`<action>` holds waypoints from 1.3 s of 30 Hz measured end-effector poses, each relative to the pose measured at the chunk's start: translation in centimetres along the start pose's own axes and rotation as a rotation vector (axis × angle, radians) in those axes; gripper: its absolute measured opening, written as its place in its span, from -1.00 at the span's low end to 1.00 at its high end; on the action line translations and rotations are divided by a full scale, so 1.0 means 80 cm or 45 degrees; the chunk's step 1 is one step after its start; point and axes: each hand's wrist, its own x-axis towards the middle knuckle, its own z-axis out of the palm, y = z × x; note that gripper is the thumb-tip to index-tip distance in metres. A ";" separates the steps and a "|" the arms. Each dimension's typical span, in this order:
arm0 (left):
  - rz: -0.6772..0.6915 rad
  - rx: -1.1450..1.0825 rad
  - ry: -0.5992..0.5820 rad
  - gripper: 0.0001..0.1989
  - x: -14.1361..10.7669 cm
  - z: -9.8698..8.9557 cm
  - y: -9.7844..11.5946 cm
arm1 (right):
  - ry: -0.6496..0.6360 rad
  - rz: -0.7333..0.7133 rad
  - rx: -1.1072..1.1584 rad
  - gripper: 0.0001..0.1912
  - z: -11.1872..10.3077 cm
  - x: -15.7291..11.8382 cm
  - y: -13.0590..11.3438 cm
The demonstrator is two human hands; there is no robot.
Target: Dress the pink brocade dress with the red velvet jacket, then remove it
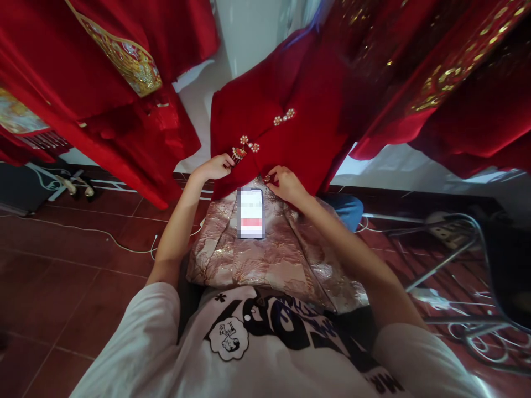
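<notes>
A red garment (pixel 307 132) hangs in front of me, its lower part near my lap. Flower-shaped gold and pearl ornaments (pixel 284 116) sit on it, with another pair of flower ornaments (pixel 249 144) lower and to the left. My left hand (pixel 218 166) is closed, its fingertips pinching a fan-shaped ornament (pixel 238 155) with dark tassels against the cloth. At the garment's lower edge my right hand (pixel 286 184) is closed on a small flower ornament (pixel 266 178), partly covered by the fingers. A lit phone (pixel 251 213) lies on the shiny pinkish fabric (pixel 249 260) over my lap.
More red garments with gold embroidery hang at the left (pixel 120 61) and right (pixel 448 83). A metal-framed chair (pixel 473 237) stands to the right. White cable (pixel 124 250) runs over the red tiled floor (pixel 78 282). Shoes (pixel 78 188) rest at the left.
</notes>
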 end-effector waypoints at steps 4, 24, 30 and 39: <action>-0.193 0.145 -0.048 -0.59 -0.013 -0.007 0.016 | 0.001 -0.045 0.053 -0.75 -0.003 -0.002 0.001; -0.080 -0.470 -0.568 -0.53 -0.016 -0.006 0.018 | -0.142 -0.078 0.546 -0.63 -0.019 0.001 -0.046; -0.146 -0.576 -0.489 -0.62 -0.023 0.003 0.039 | -0.138 -0.097 0.387 -0.67 -0.006 0.014 -0.058; -0.178 -0.372 -0.273 -0.90 -0.021 0.018 0.051 | -0.153 -0.070 0.135 -0.82 0.000 0.022 -0.065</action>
